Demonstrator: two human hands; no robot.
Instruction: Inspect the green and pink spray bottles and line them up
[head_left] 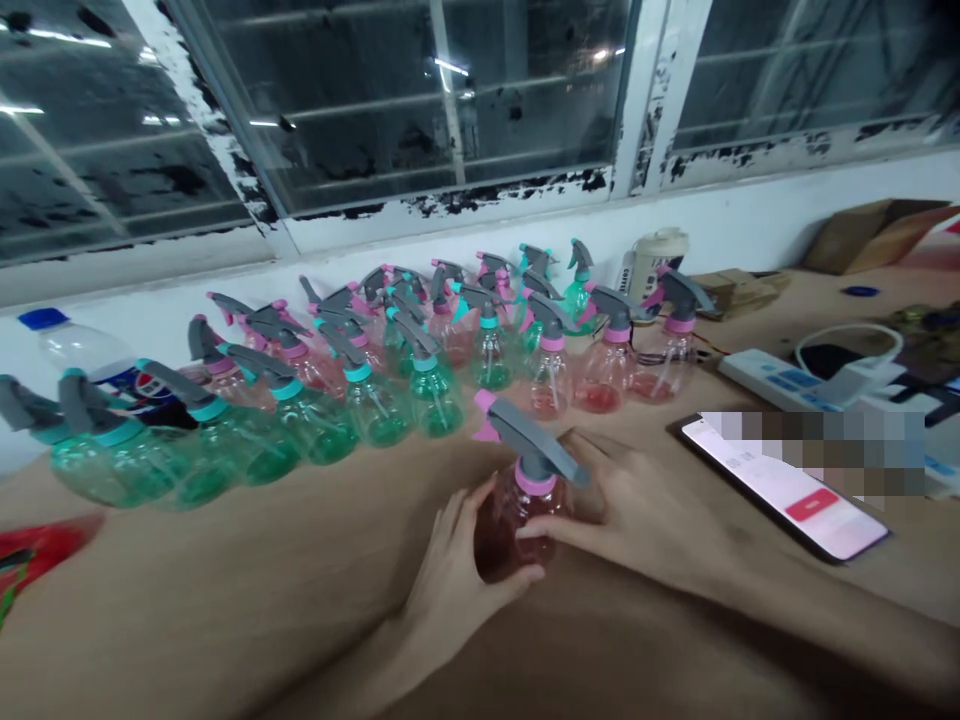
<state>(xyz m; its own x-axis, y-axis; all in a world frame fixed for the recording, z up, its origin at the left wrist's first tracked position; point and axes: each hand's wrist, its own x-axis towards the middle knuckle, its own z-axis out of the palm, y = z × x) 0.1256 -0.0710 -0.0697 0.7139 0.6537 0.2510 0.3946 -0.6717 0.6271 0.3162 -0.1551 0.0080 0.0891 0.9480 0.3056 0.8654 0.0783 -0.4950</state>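
A pink spray bottle point(517, 505) with a grey trigger head and pink collar stands on the wooden table point(262, 600), just in front of me. My left hand point(454, 580) cups its left side, thumb across the lower body. My right hand point(637, 515) wraps around its right side, fingers pressed on the bottle. Both hands hold it upright.
Several green and pink spray bottles point(390, 390) stand in rows along the wall under the window. A phone point(787, 490) with a lit screen lies at the right, beside a white power strip point(787, 380) and cable. A capped drink bottle point(82, 355) lies far left. Cardboard boxes point(877, 230) sit at the back right.
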